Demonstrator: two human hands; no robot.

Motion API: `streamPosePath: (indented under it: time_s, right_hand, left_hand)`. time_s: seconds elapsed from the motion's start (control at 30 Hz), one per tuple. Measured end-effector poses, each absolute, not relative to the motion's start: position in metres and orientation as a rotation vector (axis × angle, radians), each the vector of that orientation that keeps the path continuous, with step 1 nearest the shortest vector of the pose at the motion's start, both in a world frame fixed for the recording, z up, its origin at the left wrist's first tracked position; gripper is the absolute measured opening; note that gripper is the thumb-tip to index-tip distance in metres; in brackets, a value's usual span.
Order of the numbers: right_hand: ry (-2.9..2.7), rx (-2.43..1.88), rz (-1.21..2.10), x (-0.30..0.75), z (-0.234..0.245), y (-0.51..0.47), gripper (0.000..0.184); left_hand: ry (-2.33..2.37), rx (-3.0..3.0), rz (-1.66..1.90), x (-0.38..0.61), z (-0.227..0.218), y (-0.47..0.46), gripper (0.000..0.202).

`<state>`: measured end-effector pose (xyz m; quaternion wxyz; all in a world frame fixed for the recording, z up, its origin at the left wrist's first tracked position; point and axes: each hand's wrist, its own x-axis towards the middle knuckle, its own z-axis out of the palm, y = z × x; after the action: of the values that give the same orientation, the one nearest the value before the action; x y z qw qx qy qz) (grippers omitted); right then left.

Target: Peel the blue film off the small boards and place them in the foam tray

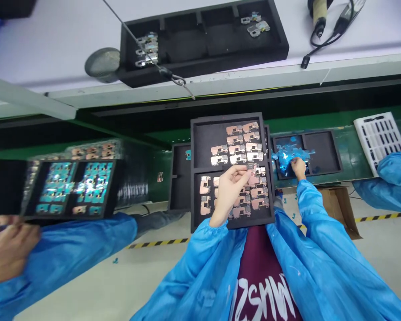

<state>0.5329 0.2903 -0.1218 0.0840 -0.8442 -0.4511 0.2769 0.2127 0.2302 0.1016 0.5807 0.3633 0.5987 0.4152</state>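
A black foam tray (195, 178) with two compartments lies in front of me, filled with several copper-coloured metal parts (240, 149). My left hand (229, 191) hovers over the lower compartment, its fingertips pinched on one small part at the divider. My right hand (298, 168) reaches to the right into another black tray (324, 151), fingers curled down among a heap of blue film scraps (287, 154); what it grips is hidden.
A long black tray (203, 40) with metal parts sits on the white shelf above, with a hanging cable and hook (178, 81). At left a co-worker's hand (6, 252) holds a tray of blue-filmed parts (70, 189). At right are a white perforated tray (379, 136) and another blue sleeve (387, 183).
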Motion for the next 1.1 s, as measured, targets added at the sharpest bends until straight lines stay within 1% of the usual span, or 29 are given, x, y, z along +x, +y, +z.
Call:
streamPosePath:
  time_s: [0.13,0.27,0.37,0.43,0.47,0.53,0.6,0.73,0.9,1.03,1.1]
  right_hand:
    - [-1.303,-2.467,0.821,0.533,-0.106,0.295,0.032]
    - [-1.348,-2.228,0.786,0.509,-0.056,0.288,0.038]
    - [-1.374,-1.731,0.998,0.47,-0.001,0.266,0.044]
    - [-1.356,-1.405,1.168,0.445,0.033,0.25,0.043]
    - [-1.34,-1.321,1.22,0.434,0.047,0.244,0.041]
    - [-1.308,-1.311,1.25,0.42,0.066,0.237,0.036]
    - [-1.257,-1.325,1.253,0.414,0.072,0.236,0.032]
    - [-1.198,-1.329,1.265,0.409,0.067,0.237,0.038]
    - [-1.29,-1.375,1.093,0.397,0.068,0.232,0.045]
    - [-1.346,-1.369,1.053,0.386,0.07,0.232,0.039]
    - [-1.411,-1.391,0.98,0.382,0.073,0.238,0.038]
  left_hand:
    - [1.392,0.846,0.936,0.218,0.098,0.234,0.038]
    - [1.381,0.892,0.912,0.222,0.094,0.237,0.038]
    - [1.376,0.955,0.903,0.226,0.092,0.238,0.034]
    - [1.359,0.991,0.905,0.228,0.092,0.238,0.032]
    - [1.352,1.006,0.903,0.229,0.092,0.238,0.031]
    - [1.352,1.04,0.896,0.23,0.094,0.236,0.03]
    - [1.361,1.085,0.888,0.23,0.097,0.234,0.026]
    - [1.375,1.143,0.917,0.228,0.102,0.228,0.02]
    - [1.364,1.091,0.934,0.221,0.104,0.225,0.022]
    - [1.359,1.058,0.94,0.215,0.104,0.221,0.024]
    - [1.36,1.069,0.951,0.21,0.106,0.22,0.023]
